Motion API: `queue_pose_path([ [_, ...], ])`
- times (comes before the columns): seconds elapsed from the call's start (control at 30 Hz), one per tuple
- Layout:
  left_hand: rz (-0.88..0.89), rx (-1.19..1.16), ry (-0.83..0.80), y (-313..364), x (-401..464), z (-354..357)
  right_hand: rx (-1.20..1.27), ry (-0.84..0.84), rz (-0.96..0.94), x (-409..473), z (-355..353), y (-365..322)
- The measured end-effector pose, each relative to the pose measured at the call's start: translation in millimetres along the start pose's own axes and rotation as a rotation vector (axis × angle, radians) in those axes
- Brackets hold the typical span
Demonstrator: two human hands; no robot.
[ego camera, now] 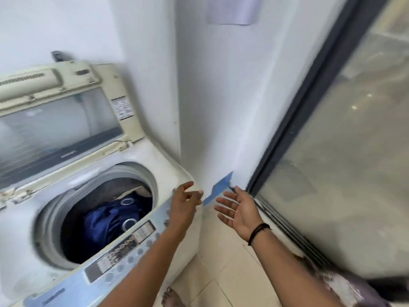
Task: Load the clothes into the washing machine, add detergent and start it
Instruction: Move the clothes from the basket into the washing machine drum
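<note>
A cream top-loading washing machine [168,165] fills the left of the view, its lid [59,120] raised against the wall. Inside the drum lie clothes, with a dark blue cloth with metal rings [115,220] on top and a grey piece behind it. The blue-grey control panel [124,251] runs along the front edge. My left hand [183,207] hovers over the panel's right end, fingers loose, holding nothing. My right hand [239,211] is out over the floor to the right of the machine, palm up, fingers spread, empty. No detergent is in view.
A white wall corner [210,107] stands right behind the machine. A dark-framed glass sliding door [332,151] runs along the right. Blue tape [219,189] sticks to the wall base. Beige floor tiles [221,262] lie between machine and door; my bare foot [170,298] is at the bottom.
</note>
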State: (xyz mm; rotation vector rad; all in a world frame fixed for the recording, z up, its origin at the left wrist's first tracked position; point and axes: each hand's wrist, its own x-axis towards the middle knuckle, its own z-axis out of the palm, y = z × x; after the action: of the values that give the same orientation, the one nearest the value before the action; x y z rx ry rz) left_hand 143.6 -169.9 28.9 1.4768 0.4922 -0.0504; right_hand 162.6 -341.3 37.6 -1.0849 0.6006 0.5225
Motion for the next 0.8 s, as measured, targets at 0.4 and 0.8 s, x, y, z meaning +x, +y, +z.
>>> queue_pose_path([
  [0.4, -0.101, 0.274, -0.611, -58, -154, 202, 0.321, 0.340, -0.138, -118, -229, 35],
  [0.8, -0.146, 0.702, -0.975, -121, -200, 365, 0.749, 0.706, -0.185, -181, -409, 66],
])
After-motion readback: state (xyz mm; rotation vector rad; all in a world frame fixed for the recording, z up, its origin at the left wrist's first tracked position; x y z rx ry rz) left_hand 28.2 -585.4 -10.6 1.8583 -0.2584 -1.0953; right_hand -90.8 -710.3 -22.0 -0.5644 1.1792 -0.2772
